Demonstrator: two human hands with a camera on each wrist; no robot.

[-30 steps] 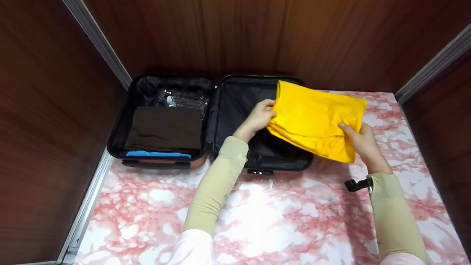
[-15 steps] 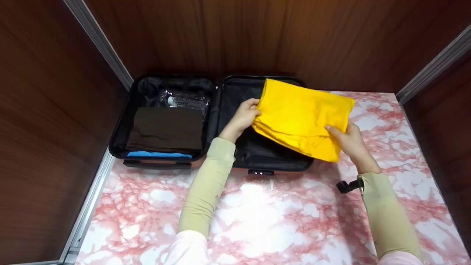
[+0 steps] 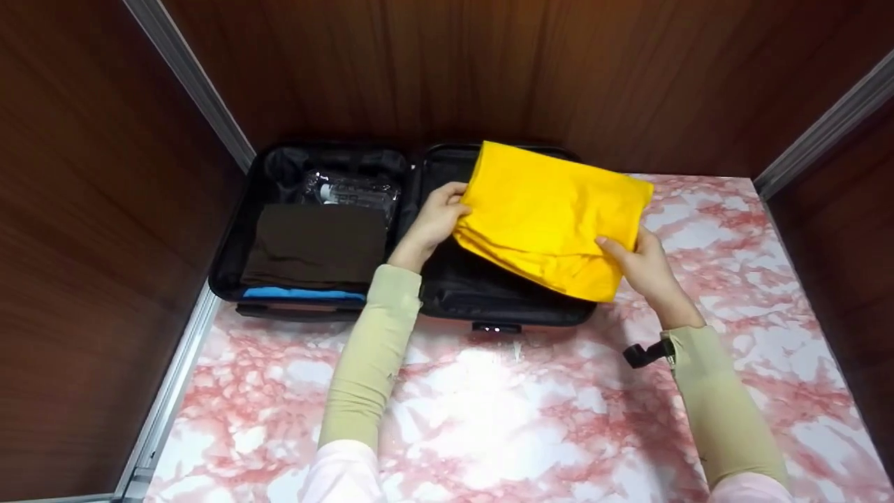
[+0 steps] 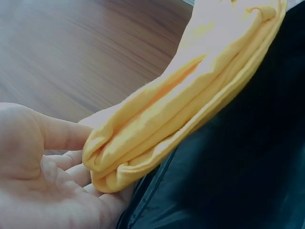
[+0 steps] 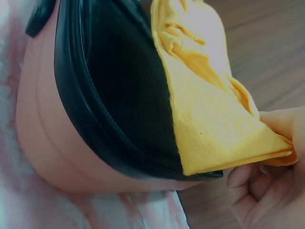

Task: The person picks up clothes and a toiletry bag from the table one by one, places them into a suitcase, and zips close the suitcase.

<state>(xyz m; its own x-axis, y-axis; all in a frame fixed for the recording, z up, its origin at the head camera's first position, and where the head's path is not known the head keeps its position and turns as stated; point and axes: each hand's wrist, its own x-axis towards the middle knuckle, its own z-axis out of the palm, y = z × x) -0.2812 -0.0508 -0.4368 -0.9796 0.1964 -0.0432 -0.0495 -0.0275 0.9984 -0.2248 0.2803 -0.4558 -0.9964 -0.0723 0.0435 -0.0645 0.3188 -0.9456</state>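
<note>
A folded yellow cloth garment (image 3: 545, 209) is held up over the right half of an open suitcase (image 3: 503, 307). My left hand (image 3: 434, 218) pinches its left edge, thumb on top and fingers beneath. At its right edge, my right hand (image 3: 642, 265) grips it the same way, the thumb lying on the upper face. In the left wrist view, the folded layers (image 4: 143, 129) stack up beside the left hand (image 4: 52, 162). The right wrist view has one garment corner (image 5: 205, 148) hanging past the right hand (image 5: 271, 176), above the black lining.
The suitcase's left half holds a dark brown folded garment (image 3: 318, 244), a blue folded cloth (image 3: 304, 293) under it and a clear plastic pack (image 3: 356, 192) behind. Brown wood-grain panels (image 3: 461, 70) stand around the red-and-white marbled surface (image 3: 489, 412).
Both hands have carried the yellow garment leftward, further over the suitcase's right half. The grip on it looks the same, and the things in the left half have stayed put.
</note>
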